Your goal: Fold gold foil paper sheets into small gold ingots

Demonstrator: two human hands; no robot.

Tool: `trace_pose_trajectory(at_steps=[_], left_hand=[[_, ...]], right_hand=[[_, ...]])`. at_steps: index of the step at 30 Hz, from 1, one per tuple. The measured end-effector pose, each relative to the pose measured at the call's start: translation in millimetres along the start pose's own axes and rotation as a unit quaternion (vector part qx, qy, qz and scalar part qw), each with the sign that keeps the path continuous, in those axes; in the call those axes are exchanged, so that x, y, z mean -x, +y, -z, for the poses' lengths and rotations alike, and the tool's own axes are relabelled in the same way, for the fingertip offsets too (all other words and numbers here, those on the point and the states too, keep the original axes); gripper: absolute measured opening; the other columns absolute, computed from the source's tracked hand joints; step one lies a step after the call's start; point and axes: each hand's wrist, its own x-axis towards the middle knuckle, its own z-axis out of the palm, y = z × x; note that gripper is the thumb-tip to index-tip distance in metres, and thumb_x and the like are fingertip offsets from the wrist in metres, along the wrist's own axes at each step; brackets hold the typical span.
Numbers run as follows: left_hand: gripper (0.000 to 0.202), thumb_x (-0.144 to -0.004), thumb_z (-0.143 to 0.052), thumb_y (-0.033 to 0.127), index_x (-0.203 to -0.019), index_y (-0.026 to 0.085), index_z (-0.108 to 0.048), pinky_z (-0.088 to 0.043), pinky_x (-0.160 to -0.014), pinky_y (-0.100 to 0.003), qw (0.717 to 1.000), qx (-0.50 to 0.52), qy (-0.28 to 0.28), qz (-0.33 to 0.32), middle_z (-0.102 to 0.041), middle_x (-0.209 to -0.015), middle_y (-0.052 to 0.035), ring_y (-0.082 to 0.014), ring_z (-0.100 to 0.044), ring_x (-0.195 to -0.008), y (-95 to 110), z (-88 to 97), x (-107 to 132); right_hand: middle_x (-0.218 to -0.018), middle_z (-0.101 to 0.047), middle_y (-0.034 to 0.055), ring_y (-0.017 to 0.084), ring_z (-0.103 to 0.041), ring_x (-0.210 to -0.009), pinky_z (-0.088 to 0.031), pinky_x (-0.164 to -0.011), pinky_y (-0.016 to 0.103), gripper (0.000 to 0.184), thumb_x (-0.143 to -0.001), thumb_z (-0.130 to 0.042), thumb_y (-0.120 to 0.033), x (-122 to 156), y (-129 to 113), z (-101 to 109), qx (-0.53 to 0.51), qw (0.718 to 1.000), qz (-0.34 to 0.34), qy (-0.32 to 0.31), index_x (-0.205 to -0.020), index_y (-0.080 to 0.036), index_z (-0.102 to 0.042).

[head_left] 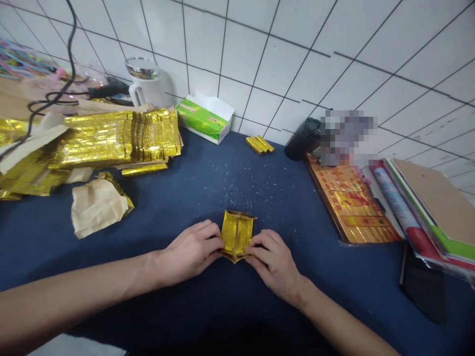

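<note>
A small folded sheet of gold foil paper [238, 233] lies on the dark blue table, with a crease down its middle and brown folded edges at top and bottom. My left hand [196, 247] pinches its lower left corner between thumb and fingers. Opposite, my right hand [272, 259] grips the lower right corner the same way. The near edge of the paper comes to a slight point between the two hands. Parts of the fingertips are hidden by the paper's edges.
Stacked gold foil paper [111, 138] fills the left, with a crumpled piece [98, 205] before it. A tissue pack [204, 118], white mug [146, 84], small folded gold pieces [260, 144] and black cup [302, 139] stand along the wall. At right lie an orange-gold pack [351, 198], folders [438, 207] and a dark phone-like object [423, 284].
</note>
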Motion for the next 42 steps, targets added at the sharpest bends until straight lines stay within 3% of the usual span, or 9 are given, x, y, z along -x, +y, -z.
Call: trace_pose_trajectory(at_steps=[6, 13, 19, 25, 31, 42], left_hand=[[0.014, -0.086, -0.050, 0.019, -0.082, 0.018, -0.063, -0.044, -0.069, -0.027, 0.997, 0.022, -0.010, 0.068, -0.057, -0.077, -0.0014, -0.0147, -0.051, -0.075, 2.6, 1.4, -7.9], [0.015, -0.085, -0.050, 0.019, -0.073, 0.015, -0.059, -0.045, -0.069, -0.029, 0.991, -0.038, -0.051, 0.121, -0.057, -0.076, -0.0031, -0.0165, -0.053, -0.074, 8.7, 1.9, -14.8], [0.015, -0.084, -0.048, 0.018, -0.073, 0.015, -0.057, -0.046, -0.069, -0.034, 0.984, -0.090, -0.064, 0.136, -0.057, -0.077, -0.0044, -0.0193, -0.054, -0.074, 11.4, 1.5, -16.7], [0.014, -0.085, -0.046, 0.017, -0.076, 0.015, -0.056, -0.046, -0.069, -0.037, 0.980, -0.116, -0.074, 0.145, -0.058, -0.079, -0.0061, -0.0218, -0.055, -0.075, 14.2, 1.1, -20.0], [0.015, -0.086, -0.045, 0.017, -0.076, 0.015, -0.056, -0.046, -0.069, -0.036, 0.979, -0.114, -0.074, 0.152, -0.058, -0.079, -0.0058, -0.0213, -0.055, -0.075, 14.4, 0.9, -18.9], [0.013, -0.084, -0.048, 0.020, -0.075, 0.015, -0.055, -0.047, -0.068, -0.031, 0.975, -0.108, -0.064, 0.185, -0.058, -0.075, -0.0038, -0.0191, -0.056, -0.074, 17.9, 5.3, -15.2]], right_hand=[[-0.073, -0.058, 0.0028, 0.015, -0.051, -0.071, -0.044, -0.068, 0.032, 0.009, -0.083, -0.054, -0.018, -3.0, -3.7, -0.4, -0.039, 0.996, -0.075, 0.025, -0.077, -0.018, -0.062], [-0.072, -0.057, 0.0035, 0.016, -0.049, -0.071, -0.041, -0.067, 0.033, 0.020, -0.085, -0.051, -0.026, -1.2, -5.6, -0.5, 0.017, 0.996, -0.087, 0.002, -0.069, -0.018, -0.058], [-0.065, -0.055, 0.0017, 0.015, -0.046, -0.064, -0.035, -0.067, 0.033, 0.035, -0.091, -0.041, -0.036, -4.3, -3.2, -3.3, 0.096, 0.988, -0.117, -0.025, -0.063, -0.018, -0.053], [-0.060, -0.051, -0.0017, 0.013, -0.045, -0.060, -0.033, -0.066, 0.031, 0.038, -0.089, -0.043, -0.042, -7.2, -1.8, 2.1, 0.075, 0.986, -0.136, -0.054, -0.059, -0.018, -0.048], [-0.065, -0.053, -0.0012, 0.013, -0.047, -0.065, -0.033, -0.069, 0.032, 0.031, -0.091, -0.042, -0.029, -6.9, -2.3, 5.7, 0.059, 0.985, -0.136, -0.083, -0.062, -0.018, -0.050], [-0.065, -0.058, -0.0003, 0.014, -0.052, -0.063, -0.033, -0.067, 0.032, 0.032, -0.091, -0.040, -0.026, -18.6, -7.0, 5.1, 0.120, 0.969, -0.173, -0.126, -0.062, -0.019, -0.053]])
